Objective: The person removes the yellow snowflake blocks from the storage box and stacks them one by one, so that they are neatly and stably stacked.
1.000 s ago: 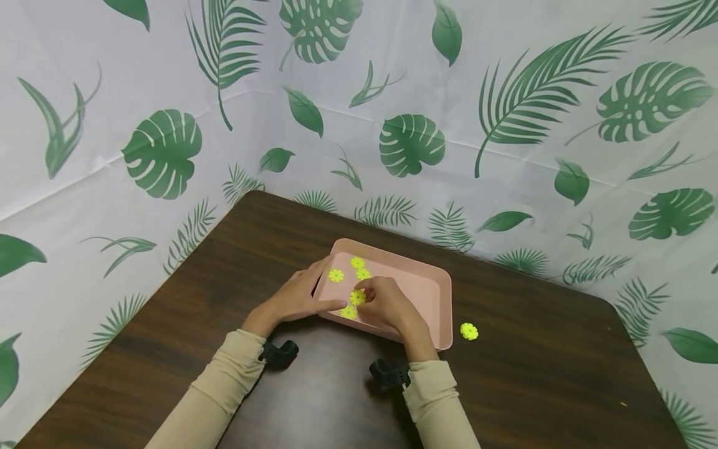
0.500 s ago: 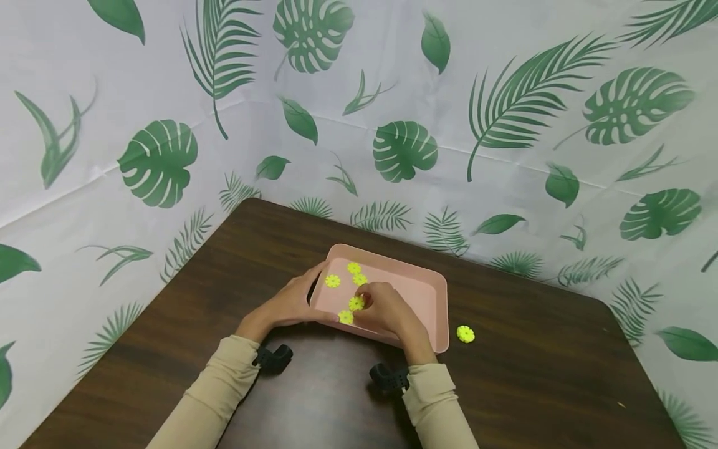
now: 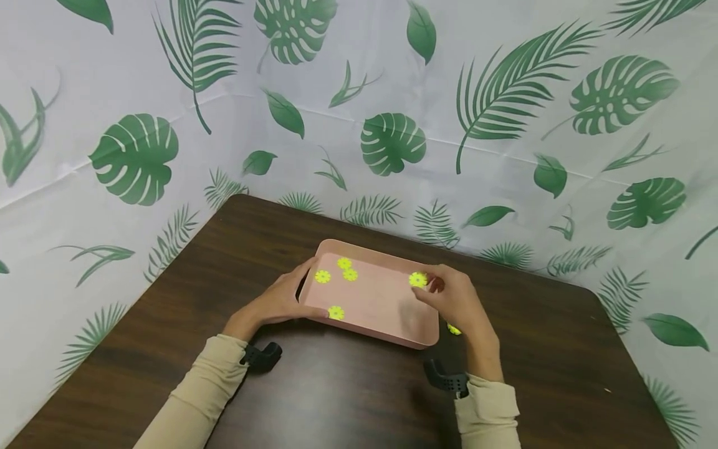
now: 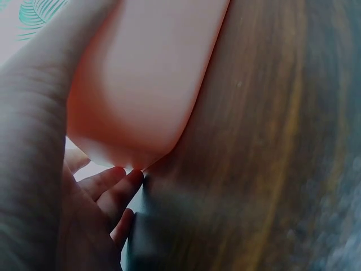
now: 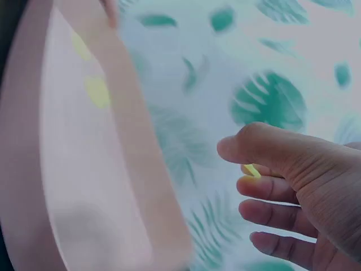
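My left hand [image 3: 275, 299] holds the left end of a shallow pink tray [image 3: 381, 330]. Its thumb lies along the near rim, and in the left wrist view its fingertips touch the tray's outer wall [image 4: 127, 149]. Above the tray's right end, my right hand [image 3: 457, 299] pinches a yellow flower-shaped piece [image 3: 417, 279] between thumb and index finger. The right wrist view shows only a thin edge of that piece [image 5: 252, 170]. Several like pieces lie on the tray floor: a flower piece [image 3: 336, 312] by my left thumb, another [image 3: 322, 276] at the left, and a touching pair [image 3: 347, 269] toward the back.
On the table [image 3: 550, 349], right of the tray, more yellow [image 3: 454, 329] shows, partly hidden by my right wrist. A leaf-print cloth [image 3: 336, 125] hangs behind the table and along its left side.
My right hand has lifted one flower piece from the left part of the tray and carried it right, over the right end. The left hand keeps its hold; the head view has shifted slightly.
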A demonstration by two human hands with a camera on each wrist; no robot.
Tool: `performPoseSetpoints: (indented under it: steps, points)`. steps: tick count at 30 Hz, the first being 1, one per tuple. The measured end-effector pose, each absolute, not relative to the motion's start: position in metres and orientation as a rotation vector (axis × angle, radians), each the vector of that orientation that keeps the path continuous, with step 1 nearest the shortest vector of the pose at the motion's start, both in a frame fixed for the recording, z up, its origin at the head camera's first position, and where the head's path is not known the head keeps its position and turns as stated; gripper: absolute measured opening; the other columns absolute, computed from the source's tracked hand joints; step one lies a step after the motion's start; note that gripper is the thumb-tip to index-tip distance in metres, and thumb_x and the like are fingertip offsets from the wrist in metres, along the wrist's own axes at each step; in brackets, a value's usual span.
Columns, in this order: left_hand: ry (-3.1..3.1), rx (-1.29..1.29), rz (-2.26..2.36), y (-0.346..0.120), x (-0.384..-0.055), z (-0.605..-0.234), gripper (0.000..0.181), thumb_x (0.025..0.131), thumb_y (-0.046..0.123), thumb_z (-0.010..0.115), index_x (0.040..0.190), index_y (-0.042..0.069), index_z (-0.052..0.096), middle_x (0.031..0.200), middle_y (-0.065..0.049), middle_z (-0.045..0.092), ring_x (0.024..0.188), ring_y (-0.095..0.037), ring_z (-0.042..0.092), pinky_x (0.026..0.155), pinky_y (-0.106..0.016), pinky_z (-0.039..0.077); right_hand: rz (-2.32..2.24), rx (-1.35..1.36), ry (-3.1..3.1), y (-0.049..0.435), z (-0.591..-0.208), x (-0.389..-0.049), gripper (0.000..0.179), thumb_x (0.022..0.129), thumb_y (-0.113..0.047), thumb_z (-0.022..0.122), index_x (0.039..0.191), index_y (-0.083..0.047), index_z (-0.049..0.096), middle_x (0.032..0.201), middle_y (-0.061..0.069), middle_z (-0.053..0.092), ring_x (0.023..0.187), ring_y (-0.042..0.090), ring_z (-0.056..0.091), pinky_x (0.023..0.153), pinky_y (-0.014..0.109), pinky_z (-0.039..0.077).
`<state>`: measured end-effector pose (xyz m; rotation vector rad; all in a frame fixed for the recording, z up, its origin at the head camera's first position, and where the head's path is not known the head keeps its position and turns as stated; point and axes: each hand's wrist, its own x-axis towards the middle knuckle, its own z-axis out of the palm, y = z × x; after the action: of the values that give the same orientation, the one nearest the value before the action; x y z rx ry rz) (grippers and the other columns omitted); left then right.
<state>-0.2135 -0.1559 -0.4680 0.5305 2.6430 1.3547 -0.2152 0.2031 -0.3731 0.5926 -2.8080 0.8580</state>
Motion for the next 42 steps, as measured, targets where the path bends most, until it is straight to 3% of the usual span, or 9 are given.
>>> performPoseSetpoints:
  steps: [6,14,23,42]
  points:
    - [2.640,0.554,1.384,-0.156,-0.214,-0.467,0.120,0.078,0.055,0.084,0.168,0.020,0.014,0.170,-0.011,0.021,0.149,-0.045,0.030,0.110,-0.071,0.031,0.847,0.349,-2.804,0.255,-0.377,-0.198,0.033,0.090,-0.016,0.083,0.117,0.000,0.073,0.090,0.008,0.068,0.080,0.022,0.061,0.070,0.027,0.054]
    - [2.623,0.532,1.397,-0.155,-0.213,-0.468,0.121,0.077,0.054,0.085,0.168,0.021,0.013,0.170,-0.011,0.021,0.150,-0.042,0.030,0.111,-0.070,0.031,0.900,0.186,-2.851,0.290,-0.401,-0.190,0.037,0.091,-0.021,0.082,0.117,0.003,0.072,0.092,0.010,0.069,0.082,0.022,0.062,0.069,0.024,0.053]
    - [2.632,0.541,1.401,-0.155,-0.214,-0.469,0.121,0.076,0.055,0.085,0.168,0.022,0.013,0.170,-0.010,0.022,0.150,-0.039,0.032,0.111,-0.069,0.032,0.953,0.126,-2.992,0.304,-0.426,-0.194,0.035,0.091,-0.018,0.081,0.115,0.006,0.071,0.091,0.011,0.068,0.079,0.023,0.059,0.068,0.032,0.052]
    - [2.622,0.548,1.393,-0.152,-0.214,-0.468,0.120,0.078,0.053,0.084,0.168,0.020,0.012,0.170,-0.012,0.022,0.149,-0.038,0.032,0.112,-0.068,0.033,0.942,0.118,-3.063,0.306,-0.431,-0.195,0.038,0.089,-0.021,0.083,0.114,0.006,0.071,0.100,0.015,0.070,0.086,0.026,0.065,0.075,0.037,0.056]
